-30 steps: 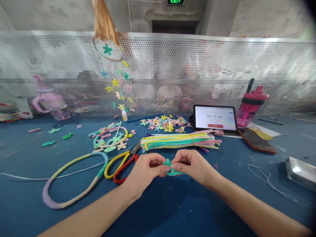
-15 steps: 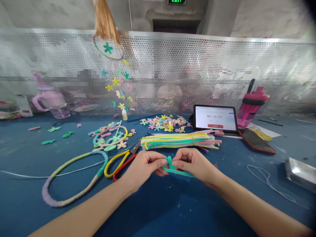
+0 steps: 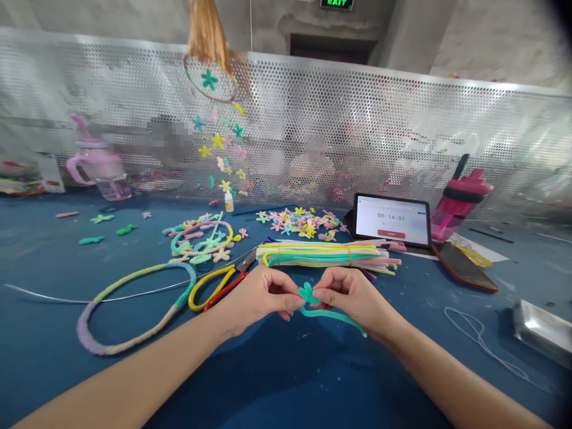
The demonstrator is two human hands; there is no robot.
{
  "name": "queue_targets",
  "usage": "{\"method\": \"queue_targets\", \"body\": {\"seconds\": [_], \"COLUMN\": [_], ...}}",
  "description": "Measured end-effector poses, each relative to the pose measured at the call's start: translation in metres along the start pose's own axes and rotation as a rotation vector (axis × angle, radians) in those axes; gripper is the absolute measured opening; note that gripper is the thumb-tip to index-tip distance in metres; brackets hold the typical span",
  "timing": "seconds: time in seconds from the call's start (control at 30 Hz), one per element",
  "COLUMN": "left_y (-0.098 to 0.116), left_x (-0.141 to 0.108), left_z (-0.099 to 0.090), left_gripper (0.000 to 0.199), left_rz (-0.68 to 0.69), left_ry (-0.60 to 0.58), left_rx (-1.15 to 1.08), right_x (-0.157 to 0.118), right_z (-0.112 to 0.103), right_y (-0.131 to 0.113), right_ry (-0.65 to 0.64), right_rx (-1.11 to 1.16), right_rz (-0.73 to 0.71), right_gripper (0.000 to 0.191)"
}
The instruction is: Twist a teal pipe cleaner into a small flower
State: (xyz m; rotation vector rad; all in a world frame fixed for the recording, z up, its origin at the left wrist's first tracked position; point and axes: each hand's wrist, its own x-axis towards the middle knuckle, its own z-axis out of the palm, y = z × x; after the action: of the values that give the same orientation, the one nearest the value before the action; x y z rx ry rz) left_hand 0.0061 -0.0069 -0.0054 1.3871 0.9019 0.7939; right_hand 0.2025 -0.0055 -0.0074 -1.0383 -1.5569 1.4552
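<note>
The person's left hand [image 3: 261, 295] and right hand [image 3: 353, 298] are closing in from 6 o'clock, fingers curled and thumbs on top, each pinching one side of a teal pipe cleaner [image 3: 307, 292] between thumb and fingertips. The pipe cleaner is sitting in the small gap between the hands, its bent petal-like loops standing up, while its free tail is curving out under the right hand toward 4 o'clock. A strip of blue tabletop [image 3: 268, 387] is running beneath both forearms and out toward 6 o'clock. Just ahead at 12 o'clock, a tied bundle of pastel pipe cleaners [image 3: 326, 255] is lying close to the fingers – the nearest thing in the way of a forward reach. At 10 o'clock, just beside the left hand, scissors with yellow and red handles [image 3: 214, 289] are lying with their blades pointing toward the bundle. Farther out at 9 o'clock, a wrapped pipe-cleaner hoop [image 3: 134, 304] is resting on the table, with a tangle of finished pieces [image 3: 201, 241] behind it. A heap of small flower shapes [image 3: 290, 223] and a tablet showing a timer [image 3: 392, 217] are sitting beyond the bundle, while a phone [image 3: 462, 268] is lying at 2 o'clock – a metal tray [image 3: 543, 330] is sitting near the table's right side at 3 o'clock.
</note>
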Motion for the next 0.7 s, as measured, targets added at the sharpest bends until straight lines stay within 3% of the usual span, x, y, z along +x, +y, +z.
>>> {"method": "queue_targets", "body": {"seconds": [0.33, 0.7], "left_y": [-0.005, -0.004], "left_x": [-0.002, -0.003], "left_z": [0.007, 0.01], "left_gripper": [0.014, 0.016], "left_rz": [0.069, 0.048], "left_ry": [0.096, 0.091], "left_rx": [-0.066, -0.186], "right_x": [-0.001, 0.0], "right_z": [0.005, 0.007], "right_y": [0.002, 0.004], "right_ry": [0.055, 0.077], "right_rx": [0.105, 0.172], "right_rz": [-0.034, -0.078], "right_gripper": [0.023, 0.023]}}
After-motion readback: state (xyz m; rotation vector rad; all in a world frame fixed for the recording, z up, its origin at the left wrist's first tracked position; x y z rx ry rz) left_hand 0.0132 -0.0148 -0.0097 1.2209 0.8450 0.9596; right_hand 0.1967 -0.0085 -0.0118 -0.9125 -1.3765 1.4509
